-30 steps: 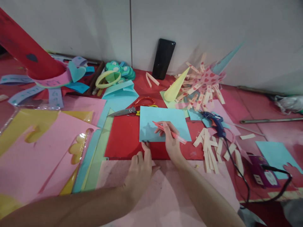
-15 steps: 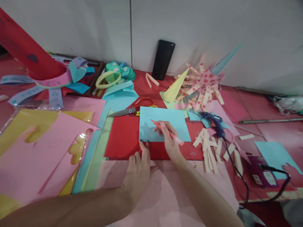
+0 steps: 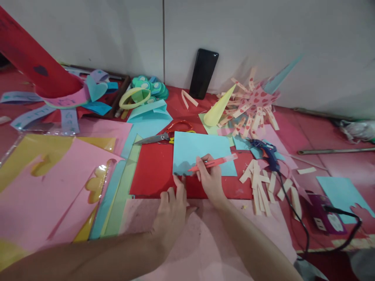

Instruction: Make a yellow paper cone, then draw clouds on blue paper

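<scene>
A light blue paper sheet [image 3: 202, 150] lies on a red sheet [image 3: 152, 168] in the middle. My right hand [image 3: 211, 179] pinches a red pen [image 3: 215, 162] whose tip is over the lower part of the blue paper, near my left fingertips. Two fingertips of my left hand [image 3: 172, 207] press on the paper's lower left edge; its other fingers are partly bent, and it grips nothing. Scissors [image 3: 158, 138] with red and yellow handles lie behind the blue paper, partly under it.
A phone [image 3: 203, 74] leans on the wall. Yellow [image 3: 218, 109] and heart-patterned paper pieces [image 3: 259, 97] stand at the back. Paper strips [image 3: 258, 191], a glue gun [image 3: 268, 152] and a purple box [image 3: 325, 214] are at right; pink sheets [image 3: 58, 187] and a red cone [image 3: 38, 66] at left.
My right hand has brought the pen tip down the blue paper toward my left fingertips, and the pen now lies at a flatter slant. My left hand stays in place.
</scene>
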A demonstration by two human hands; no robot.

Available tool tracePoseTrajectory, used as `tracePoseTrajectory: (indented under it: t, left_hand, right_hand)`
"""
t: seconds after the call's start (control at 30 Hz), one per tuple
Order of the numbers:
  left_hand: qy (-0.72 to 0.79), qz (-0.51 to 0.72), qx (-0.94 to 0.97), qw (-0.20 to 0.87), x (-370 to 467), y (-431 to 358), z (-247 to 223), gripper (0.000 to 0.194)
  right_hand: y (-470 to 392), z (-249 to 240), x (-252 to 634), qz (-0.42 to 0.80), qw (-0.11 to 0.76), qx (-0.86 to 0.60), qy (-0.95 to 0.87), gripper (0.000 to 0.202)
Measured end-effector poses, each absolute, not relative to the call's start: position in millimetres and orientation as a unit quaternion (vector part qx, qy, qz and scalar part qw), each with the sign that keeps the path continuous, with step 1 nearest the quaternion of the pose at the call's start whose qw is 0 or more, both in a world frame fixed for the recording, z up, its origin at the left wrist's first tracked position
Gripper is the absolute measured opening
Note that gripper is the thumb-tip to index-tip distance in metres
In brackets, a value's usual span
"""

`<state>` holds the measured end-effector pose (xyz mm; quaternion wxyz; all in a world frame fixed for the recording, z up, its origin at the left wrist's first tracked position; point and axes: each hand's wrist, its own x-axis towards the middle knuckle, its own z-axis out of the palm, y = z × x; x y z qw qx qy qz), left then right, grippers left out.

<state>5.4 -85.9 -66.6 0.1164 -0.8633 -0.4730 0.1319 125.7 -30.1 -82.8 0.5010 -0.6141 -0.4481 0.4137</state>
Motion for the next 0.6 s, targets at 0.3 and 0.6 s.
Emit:
tracePoseTrajectory:
  t: [0.3, 0.6]
  left_hand:
    - [-0.472, 0.125, -0.865, 0.114, 5.6, -86.1, -65.4, 0.050]
    - [-0.467, 0.101, -0.871, 0.111, 6.7, -87.4, -63.2, 0.041]
  right_hand:
    - [-34.1, -77.3, 122.6, 0.401, 0.471, -0.604, -0.503, 0.031]
    - [-32.7, -81.6, 123.6, 0.420, 0.456, -0.595, -0.511, 0.030]
